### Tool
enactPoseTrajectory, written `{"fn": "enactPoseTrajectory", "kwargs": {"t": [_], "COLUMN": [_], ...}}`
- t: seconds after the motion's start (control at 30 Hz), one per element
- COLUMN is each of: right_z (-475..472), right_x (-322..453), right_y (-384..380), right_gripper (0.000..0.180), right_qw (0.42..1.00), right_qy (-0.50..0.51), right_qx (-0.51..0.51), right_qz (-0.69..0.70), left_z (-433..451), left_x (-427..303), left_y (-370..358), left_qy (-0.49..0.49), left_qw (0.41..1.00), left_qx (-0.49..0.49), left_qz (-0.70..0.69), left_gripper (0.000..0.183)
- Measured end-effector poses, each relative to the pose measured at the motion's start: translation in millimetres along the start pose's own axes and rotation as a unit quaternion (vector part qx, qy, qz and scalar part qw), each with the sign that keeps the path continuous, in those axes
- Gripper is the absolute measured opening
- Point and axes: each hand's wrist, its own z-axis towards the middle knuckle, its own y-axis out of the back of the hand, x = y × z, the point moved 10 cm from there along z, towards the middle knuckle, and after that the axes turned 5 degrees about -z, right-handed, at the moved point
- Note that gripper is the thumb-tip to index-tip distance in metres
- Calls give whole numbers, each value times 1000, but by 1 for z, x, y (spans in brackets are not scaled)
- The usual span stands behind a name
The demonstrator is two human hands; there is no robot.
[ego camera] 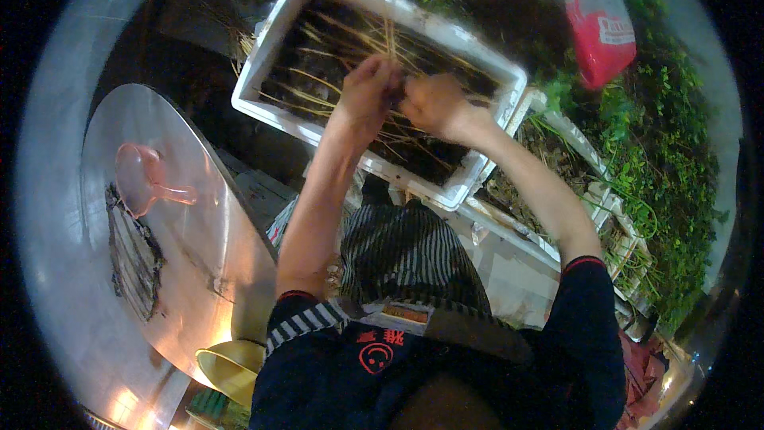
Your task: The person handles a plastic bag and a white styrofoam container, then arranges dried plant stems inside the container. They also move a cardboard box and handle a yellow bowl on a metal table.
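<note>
A white foam box with dark soil and dry, straw-coloured stalks lies before me. Over its middle, my left hand is closed around thin dry stalks that rise towards the top of the view. Close beside it on the right, my right hand has curled fingers near the lower part of the held stalks. Blur and the fingers themselves hide whether the right hand grips anything.
At the left, a round metal surface holds a pink transparent plastic scoop and a dark slatted piece. A yellow bowl sits below. More foam boxes, green plants and a red-and-clear plastic bag are at the right.
</note>
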Motion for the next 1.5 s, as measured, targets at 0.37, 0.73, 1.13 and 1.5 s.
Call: {"fn": "enactPoseTrajectory", "kwargs": {"t": [0.37, 0.73, 1.13, 1.5], "right_z": [-6, -1, -34, -39], "right_x": [-46, -29, -28, -17], "right_y": [-20, -24, -129, -142], "right_gripper": [21, 26, 16, 13], "right_qw": [869, 830, 983, 996], "right_qy": [-128, -58, -32, 25], "right_qx": [71, 140, 166, 77], "right_qz": [473, 537, 64, 45], "left_z": [-19, 16, -5, -43], "left_x": [-19, -87, -102, -144], "left_y": [93, 71, 149, 170], "left_qy": [-26, -147, -212, -261], "left_qw": [992, 975, 947, 923], "left_qx": [-118, -143, -232, -279], "left_qz": [-24, 82, 64, 50], "left_gripper": [53, 12, 28, 30]}}
